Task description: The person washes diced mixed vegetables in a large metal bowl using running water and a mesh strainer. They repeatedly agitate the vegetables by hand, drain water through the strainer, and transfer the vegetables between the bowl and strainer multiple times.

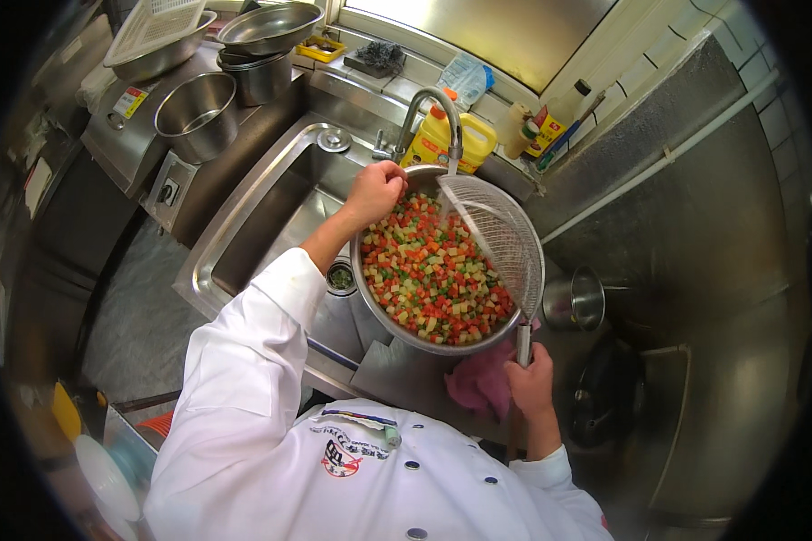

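A large stainless steel basin [406,338] full of diced vegetables [433,270], in orange-red, pale yellow and green, sits over the right side of the sink. My left hand [379,189] grips its far left rim, fingers curled over the edge. In my right hand [533,385] is the handle of a wire-mesh skimmer [501,237]. The skimmer's round head is tilted up on edge inside the basin's right side. Above it curves a steel faucet [430,101], with water running down onto the mesh and vegetables. A pink cloth [477,379] lies beneath the basin's near right edge.
The sink [257,237] has a drain strainer [341,277] holding green scraps. Behind the faucet stands a yellow jug [477,135]. Steel pots [199,115] stand at the far left. To the right are a small steel pot [578,297] and a metal wall [683,223].
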Demonstrator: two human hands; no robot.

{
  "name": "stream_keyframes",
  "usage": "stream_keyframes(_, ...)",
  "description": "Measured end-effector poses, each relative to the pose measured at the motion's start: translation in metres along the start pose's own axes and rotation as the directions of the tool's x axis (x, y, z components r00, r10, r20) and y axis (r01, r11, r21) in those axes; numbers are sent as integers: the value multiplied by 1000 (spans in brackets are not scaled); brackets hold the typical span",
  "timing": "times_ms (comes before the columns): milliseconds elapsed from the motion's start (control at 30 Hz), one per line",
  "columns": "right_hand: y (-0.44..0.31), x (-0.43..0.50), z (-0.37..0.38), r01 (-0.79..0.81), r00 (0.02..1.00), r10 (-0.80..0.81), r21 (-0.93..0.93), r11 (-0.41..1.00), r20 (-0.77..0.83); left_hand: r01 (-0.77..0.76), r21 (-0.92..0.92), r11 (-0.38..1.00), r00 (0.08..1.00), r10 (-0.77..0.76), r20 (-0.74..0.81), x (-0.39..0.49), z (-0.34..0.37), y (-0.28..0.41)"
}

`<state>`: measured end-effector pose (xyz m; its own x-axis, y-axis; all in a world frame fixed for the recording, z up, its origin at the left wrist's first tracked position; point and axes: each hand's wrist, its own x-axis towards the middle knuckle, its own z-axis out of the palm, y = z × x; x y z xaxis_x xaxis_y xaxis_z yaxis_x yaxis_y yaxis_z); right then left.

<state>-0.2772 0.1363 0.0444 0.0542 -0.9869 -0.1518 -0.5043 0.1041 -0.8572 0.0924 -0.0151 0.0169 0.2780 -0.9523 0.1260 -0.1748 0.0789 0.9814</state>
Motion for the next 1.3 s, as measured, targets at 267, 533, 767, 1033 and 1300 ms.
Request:
stream_keyframes(267, -30, -18, -14, -191, 982, 179, 421, 887, 68, -245, 614, 750, 953, 304, 9, -2, -12, -8)
stream_keyframes(533, -35, -14, -17, -203, 979, 196, 394, 896, 58, 6, 554, 832, 1000, -1, -9, -13, -24, -29)
stream_keyframes(767, -29, -6, 2, -213, 976, 214, 282, 935, 27, 80, 417, 905, 992, -31, -122, -15, -16, -42)
stream_keyframes(1033, -40, -15, 0, -212, 977, 192, 401, 891, 88, -121, 772, 624, 949, 301, -95, -29, -13, -4)
stream_keyframes(1300, -41, -17, -10, -220, 975, 186, 544, 810, 118, -581, 509, 635, 666, 12, 746, -49, 68, 17)
